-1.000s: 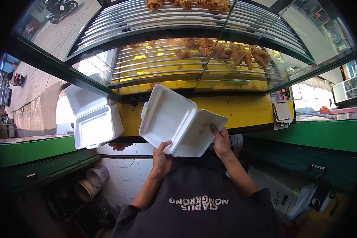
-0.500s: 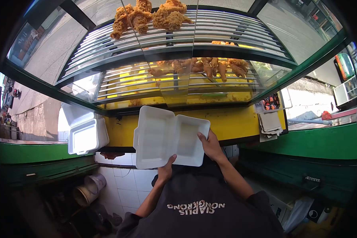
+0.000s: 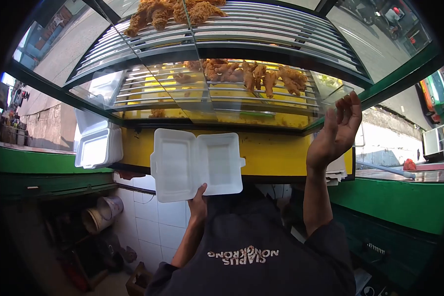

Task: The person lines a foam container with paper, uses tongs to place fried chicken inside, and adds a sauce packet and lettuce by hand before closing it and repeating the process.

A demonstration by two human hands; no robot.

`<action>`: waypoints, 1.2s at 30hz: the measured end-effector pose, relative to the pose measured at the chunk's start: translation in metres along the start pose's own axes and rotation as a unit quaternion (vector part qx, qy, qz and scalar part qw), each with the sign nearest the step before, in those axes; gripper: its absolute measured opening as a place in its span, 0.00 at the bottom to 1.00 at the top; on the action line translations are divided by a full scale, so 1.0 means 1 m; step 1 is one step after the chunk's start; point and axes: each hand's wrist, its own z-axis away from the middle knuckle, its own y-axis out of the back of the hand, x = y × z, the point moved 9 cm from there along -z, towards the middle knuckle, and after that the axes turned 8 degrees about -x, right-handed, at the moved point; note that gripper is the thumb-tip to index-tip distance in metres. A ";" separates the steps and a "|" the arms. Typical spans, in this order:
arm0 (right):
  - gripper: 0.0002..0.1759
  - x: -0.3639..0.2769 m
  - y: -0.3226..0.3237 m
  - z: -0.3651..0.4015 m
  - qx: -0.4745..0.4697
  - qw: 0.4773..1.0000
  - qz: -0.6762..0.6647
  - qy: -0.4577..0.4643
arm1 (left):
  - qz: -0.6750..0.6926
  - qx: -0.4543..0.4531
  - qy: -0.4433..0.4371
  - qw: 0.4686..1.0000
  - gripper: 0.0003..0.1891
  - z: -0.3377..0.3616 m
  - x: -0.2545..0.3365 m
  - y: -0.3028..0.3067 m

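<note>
A white foam takeaway box [image 3: 175, 165], lid spread wide and nothing inside, is held at its near edge by my left hand [image 3: 198, 202], thumb over the rim. It hovers at the front of the yellow counter [image 3: 276, 153]. My right hand [image 3: 336, 129] is raised at the right end of the glass case, fingers apart and holding nothing. Behind the glass, fried chicken pieces [image 3: 269, 79] lie on the lower rack, and more fried chicken [image 3: 175, 12] sits on the upper rack.
More foam boxes [image 3: 99, 145] are stacked at the counter's left. Papers [image 3: 336, 170] lie at the right end, partly behind my right arm. The glass case [image 3: 222, 54] has a dark green frame [image 3: 399, 79]. Buckets [image 3: 101, 214] stand low on the left.
My right hand has let go of the foam box and risen to the right toward the glass case. The box, still in my left hand, appears shifted left.
</note>
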 end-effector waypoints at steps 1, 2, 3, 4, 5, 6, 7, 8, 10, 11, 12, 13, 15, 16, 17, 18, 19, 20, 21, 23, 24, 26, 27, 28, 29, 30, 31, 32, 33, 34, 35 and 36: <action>0.28 0.000 -0.001 0.000 0.011 0.999 -0.032 -0.014 | 0.009 0.009 -0.004 1.000 0.30 0.002 0.000 -0.001; 0.28 -0.001 -0.007 0.000 0.003 0.999 -0.039 -0.013 | 0.006 0.008 -0.004 1.000 0.30 0.004 0.002 -0.005; 0.29 -0.002 -0.010 0.001 0.001 0.999 -0.038 -0.007 | -0.001 0.006 -0.001 1.000 0.30 0.006 0.002 -0.006; 0.29 -0.004 -0.011 0.003 0.002 0.999 -0.034 -0.004 | 0.001 0.012 -0.001 1.000 0.30 0.008 0.000 -0.004; 0.30 -0.006 -0.017 0.005 -0.011 0.999 -0.052 -0.004 | 0.001 0.014 0.006 1.000 0.31 0.008 -0.004 -0.004; 0.30 -0.008 -0.021 0.007 -0.012 0.998 -0.054 -0.003 | 0.001 0.013 0.012 1.000 0.31 0.007 -0.007 -0.005; 0.30 -0.010 -0.031 0.009 -0.040 0.998 -0.057 -0.003 | 0.002 0.013 0.010 1.000 0.31 0.007 -0.007 -0.008; 0.31 -0.012 -0.041 0.011 -0.068 0.996 -0.060 -0.002 | 0.007 0.015 0.011 1.000 0.31 0.007 -0.008 -0.010; 0.32 -0.017 -0.059 0.016 -0.085 0.994 -0.062 0.016 | 0.012 0.018 0.010 1.000 0.30 0.008 -0.007 -0.016; 0.32 -0.022 -0.072 0.018 -0.115 0.991 -0.058 0.038 | 0.024 0.022 0.014 0.999 0.27 0.009 -0.004 -0.020; 0.33 -0.026 -0.085 0.021 -0.144 0.986 -0.053 0.059 | 0.036 0.027 0.020 0.999 0.24 0.010 -0.003 -0.021; 0.33 -0.028 -0.092 0.024 -0.144 0.986 -0.056 0.057 | 0.034 0.030 0.018 0.999 0.24 0.010 -0.004 -0.019; 0.34 -0.034 -0.117 0.030 -0.212 0.973 -0.058 0.072 | -0.004 0.025 -0.014 1.000 0.28 0.006 0.004 -0.020; 0.34 -0.038 -0.123 0.031 -0.212 0.973 -0.062 0.071 | -0.005 0.029 -0.016 0.999 0.28 0.007 0.004 -0.020; 0.34 -0.042 -0.135 0.032 -0.259 0.962 -0.062 0.066 | -0.003 0.025 -0.024 0.999 0.26 0.011 0.010 -0.027; 0.33 -0.046 -0.148 0.035 -0.305 0.948 -0.061 0.061 | -0.002 0.020 -0.033 0.999 0.24 0.012 0.014 -0.030; 0.33 -0.049 -0.154 0.034 -0.306 0.948 -0.065 0.063 | -0.001 0.023 -0.036 0.999 0.24 0.009 0.010 -0.025; 0.33 -0.054 -0.164 0.036 -0.329 0.939 -0.073 0.071 | -0.040 0.020 -0.042 0.998 0.23 0.006 0.008 -0.020; 0.34 -0.058 -0.174 0.039 -0.352 0.929 -0.080 0.079 | -0.080 0.018 -0.047 0.996 0.23 0.004 0.006 -0.016; 0.33 -0.060 -0.189 0.044 -0.371 0.919 -0.111 0.073 | -0.073 0.024 -0.045 0.996 0.22 0.004 0.001 -0.013; 0.33 -0.061 -0.196 0.047 -0.389 0.909 -0.138 0.065 | -0.067 0.026 -0.041 0.997 0.22 0.005 0.000 -0.014; 0.32 -0.064 -0.206 0.051 -0.413 0.896 -0.155 0.047 | -0.084 0.025 -0.052 0.995 0.21 0.002 -0.001 -0.010; 0.32 -0.062 -0.209 0.056 -0.419 0.893 -0.156 0.047 | -0.101 0.021 -0.062 0.993 0.20 0.001 0.000 -0.010; 0.31 -0.059 -0.211 0.060 -0.424 0.891 -0.155 0.047 | -0.102 0.018 -0.060 0.993 0.20 0.001 -0.001 -0.008; 0.31 -0.054 -0.207 0.063 -0.423 0.893 -0.149 0.046 | -0.156 0.030 -0.041 0.986 0.20 0.003 0.005 -0.010; 0.29 -0.044 -0.204 0.072 -0.451 0.882 -0.136 0.020 | -0.210 0.040 -0.020 0.977 0.20 0.005 0.008 -0.013; 0.28 -0.032 -0.197 0.083 -0.479 0.870 -0.121 -0.008 | -0.209 0.030 -0.013 0.977 0.20 0.006 0.012 -0.019; 0.25 -0.016 -0.187 0.094 -0.502 0.856 -0.118 -0.044 | -0.214 0.030 -0.038 0.976 0.22 0.007 0.022 -0.026; 0.22 0.000 -0.173 0.107 -0.526 0.839 -0.116 -0.078 | -0.217 0.032 -0.064 0.974 0.24 0.006 0.030 -0.032; 0.16 0.013 -0.155 0.114 -0.510 0.845 -0.124 -0.109 | -0.212 0.026 -0.061 0.975 0.24 0.002 0.031 -0.037; 0.12 0.035 -0.134 0.130 -0.500 0.841 -0.111 -0.174 | -0.234 0.044 -0.074 0.968 0.25 0.001 0.036 -0.037; 0.10 0.051 -0.111 0.142 -0.497 0.837 -0.091 -0.212 | -0.257 0.061 -0.086 0.961 0.27 0.002 0.041 -0.038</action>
